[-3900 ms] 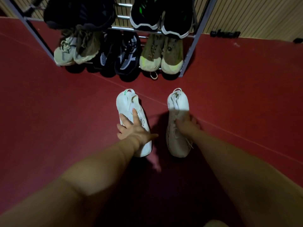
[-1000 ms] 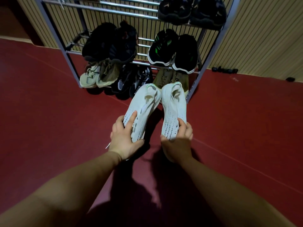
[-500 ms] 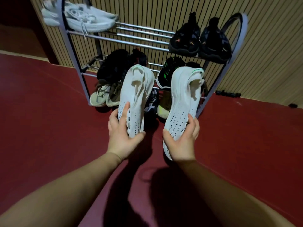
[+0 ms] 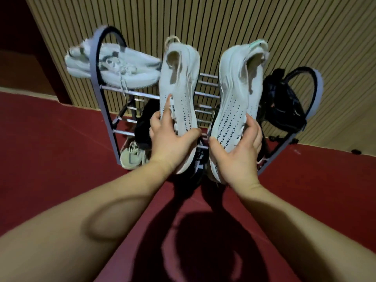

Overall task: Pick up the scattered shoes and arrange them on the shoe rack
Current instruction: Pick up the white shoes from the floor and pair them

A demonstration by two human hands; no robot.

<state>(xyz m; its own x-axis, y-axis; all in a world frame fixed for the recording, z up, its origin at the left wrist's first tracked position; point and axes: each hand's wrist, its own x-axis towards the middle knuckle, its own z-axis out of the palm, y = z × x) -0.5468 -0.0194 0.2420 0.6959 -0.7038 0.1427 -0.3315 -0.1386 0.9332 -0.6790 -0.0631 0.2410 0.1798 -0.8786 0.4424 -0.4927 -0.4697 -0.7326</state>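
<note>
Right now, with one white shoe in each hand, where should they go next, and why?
Probably ease both forward onto the bare silver bars atop the grey metal shoe rack. The left hand grips one white speckled knit shoe, the right hand its mate, raised before that gap between the pale laced sneakers and black shoes.

The floor [image 4: 50,159] is dark red. A wall [image 4: 203,17] of vertical tan slats rises behind it. Small black objects [image 4: 356,152] lie at the wall's base, right. A shadow [image 4: 203,241] falls on the floor.
</note>
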